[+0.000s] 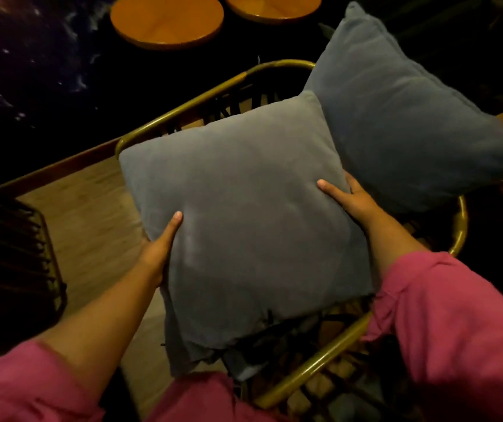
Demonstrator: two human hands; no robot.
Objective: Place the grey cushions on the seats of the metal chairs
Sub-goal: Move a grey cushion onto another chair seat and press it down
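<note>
- Head view: two hands hold a square grey soft cushion point(244, 214) over a chair with a round gold metal frame point(183, 108).
- The left hand point(159, 251) grips the cushion's left edge. Its thumb lies on top and its fingers are tucked under, out of sight.
- The right hand point(350, 199) grips the right edge the same way, thumb on top and fingers curled around the side.
- The cushion's near corner hangs down by the chair's front rail. I cannot tell if the cushion touches the seat.
- A second square grey cushion point(402, 117) leans just behind the first one, at the back of the chair.
- Both arms wear pink sleeves point(457, 324).
- Two round orange wooden counters point(165, 19) stand farther back on the dark floor.
- A dark wire chair point(16, 254) stands at the left.
</note>
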